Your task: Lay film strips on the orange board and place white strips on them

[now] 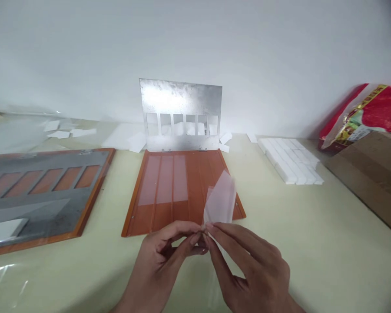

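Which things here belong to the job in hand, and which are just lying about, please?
Job in hand: left hand, right hand, film, orange board, film strips, hinged metal mask.
Lying about: white blocks, red bag, cardboard, second board.

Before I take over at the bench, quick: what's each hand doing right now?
Left hand: closed, pinching the film at its lower end.
Right hand: closed, pinching the same film beside the left fingertips.
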Demonstrator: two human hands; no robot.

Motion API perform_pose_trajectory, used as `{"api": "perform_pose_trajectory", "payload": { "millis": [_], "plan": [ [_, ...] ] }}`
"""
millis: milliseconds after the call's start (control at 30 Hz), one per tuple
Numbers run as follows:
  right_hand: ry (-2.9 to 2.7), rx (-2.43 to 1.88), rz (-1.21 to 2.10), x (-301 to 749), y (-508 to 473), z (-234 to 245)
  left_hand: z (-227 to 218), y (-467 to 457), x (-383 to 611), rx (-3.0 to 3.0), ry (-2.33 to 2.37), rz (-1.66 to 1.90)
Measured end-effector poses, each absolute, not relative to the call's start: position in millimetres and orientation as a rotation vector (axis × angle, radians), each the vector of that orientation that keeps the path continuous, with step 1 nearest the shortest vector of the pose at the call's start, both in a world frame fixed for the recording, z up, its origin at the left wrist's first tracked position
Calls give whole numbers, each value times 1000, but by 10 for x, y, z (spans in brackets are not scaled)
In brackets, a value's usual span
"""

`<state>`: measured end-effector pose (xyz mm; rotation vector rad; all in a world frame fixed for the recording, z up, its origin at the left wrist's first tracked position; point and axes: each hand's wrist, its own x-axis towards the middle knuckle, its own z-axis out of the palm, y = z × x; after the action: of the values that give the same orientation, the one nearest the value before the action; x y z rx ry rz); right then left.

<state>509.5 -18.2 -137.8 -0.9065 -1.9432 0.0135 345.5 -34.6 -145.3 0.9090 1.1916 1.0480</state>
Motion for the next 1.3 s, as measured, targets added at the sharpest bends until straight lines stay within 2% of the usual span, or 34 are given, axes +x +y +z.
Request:
{"api": "perform_pose_trajectory", "payload": {
  "millis": [167,733,967,1133,1233,1300],
  "plan": [
    [-2020,-906,-177,5102,-239,-1347,-1468,-392,3442,1127,1255,1067],
    [-2101,-947,-375,5046,-400,-1384,-1501,-589,3412,1514,1309,1225],
    [-2065,-944,-333,5042,-415,-1397,-1504,-542,3403,1595,1261,1233],
    [-1940,-950,-50,5104,-370,-1325,-1485,-547,3325,1860,1224,1247],
    [-2160,-974,55,5297,-263,-1167,-1397,-542,3260,2202,1220,1211],
    [-2401,-935,7,5444,-181,-1050,-1309,-526,3218,2395,1169,1140]
  ]
}}
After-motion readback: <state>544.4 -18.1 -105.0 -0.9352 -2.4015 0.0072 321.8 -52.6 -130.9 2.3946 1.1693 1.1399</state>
